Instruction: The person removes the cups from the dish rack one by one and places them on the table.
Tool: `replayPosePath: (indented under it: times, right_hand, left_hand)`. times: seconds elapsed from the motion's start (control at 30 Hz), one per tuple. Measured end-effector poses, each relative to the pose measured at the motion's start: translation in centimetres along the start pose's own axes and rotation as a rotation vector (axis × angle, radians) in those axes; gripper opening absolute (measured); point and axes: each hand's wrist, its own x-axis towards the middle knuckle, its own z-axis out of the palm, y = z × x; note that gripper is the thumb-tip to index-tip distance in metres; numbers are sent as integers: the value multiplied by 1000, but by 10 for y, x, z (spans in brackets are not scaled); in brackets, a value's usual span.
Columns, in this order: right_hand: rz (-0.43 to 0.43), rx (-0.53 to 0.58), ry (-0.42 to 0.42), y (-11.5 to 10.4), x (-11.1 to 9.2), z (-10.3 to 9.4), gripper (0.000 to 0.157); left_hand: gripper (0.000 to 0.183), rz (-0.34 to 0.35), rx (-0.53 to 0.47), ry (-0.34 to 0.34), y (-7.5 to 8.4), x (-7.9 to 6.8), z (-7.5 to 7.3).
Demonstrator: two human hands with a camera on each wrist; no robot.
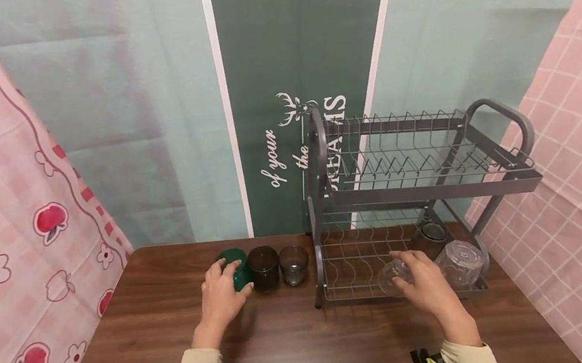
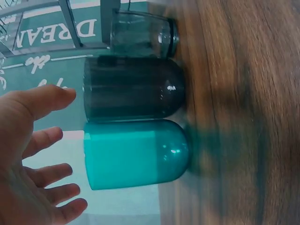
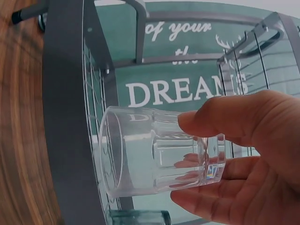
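My left hand [image 1: 221, 293] is at the green cup [image 2: 136, 154], fingers spread and lightly bent. In the left wrist view a gap shows between the fingertips and its rim. Beside the green cup stand a dark tinted cup [image 2: 133, 89] and a smaller clear grey glass [image 1: 294, 264], all in a row on the table. With thumb and fingers on either side, my right hand [image 1: 426, 284] holds a clear plastic cup [image 3: 154, 154] near its base. That cup is mouth down at the lower tier of the grey dish rack [image 1: 431, 190]; some fingers show through it.
Right of the held cup, another clear cup [image 1: 460, 262] sits upside down on the lower tier, with a dark glass [image 1: 429, 240] behind it. Wire slots line the upper tier. Curtains hang behind and at both sides of the brown wooden table [image 1: 320, 356].
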Motion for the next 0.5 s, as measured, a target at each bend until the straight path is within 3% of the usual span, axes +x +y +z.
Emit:
replayPosePath:
  times: [0.2,0.5]
  right_hand:
    - [-21,18,4,-11,-2,5,46]
    - [-43,38,48,-22,-6,10,47]
  left_hand:
    - [50,3,53,7,6,-8,-3]
    - [47,6,33,34,18,-19,-8]
